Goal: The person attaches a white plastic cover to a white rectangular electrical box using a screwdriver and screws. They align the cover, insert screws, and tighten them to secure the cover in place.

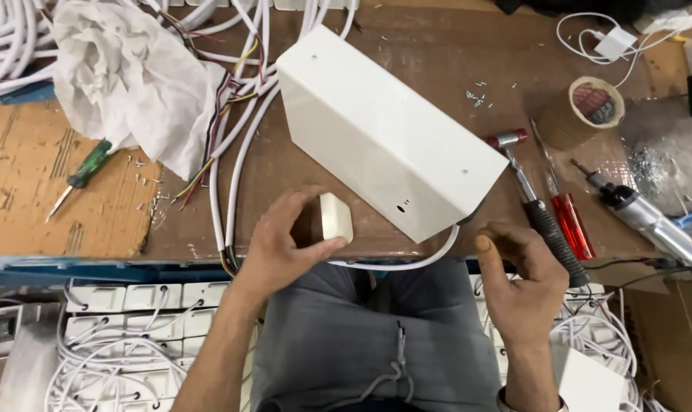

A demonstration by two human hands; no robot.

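Observation:
A large white metal box [384, 126] lies tilted on the brown workbench [437, 53]. My left hand [281, 248] grips a small white plastic block [335, 218] at the bench's front edge, just left of the box. A white cable [407, 263] runs from under the box along the edge. My right hand [517, 278] sits at the bench edge below the box's right corner, fingers curled, thumb up; whether it pinches anything is hidden.
A small hammer [540, 206], a red-handled screwdriver [567, 217] and a powered driver [651, 217] lie right of the box. Tape roll [586, 107] behind them. Crumpled white cloth [125, 76], white cables and a green screwdriver [79, 177] on the left. White parts lie below the bench.

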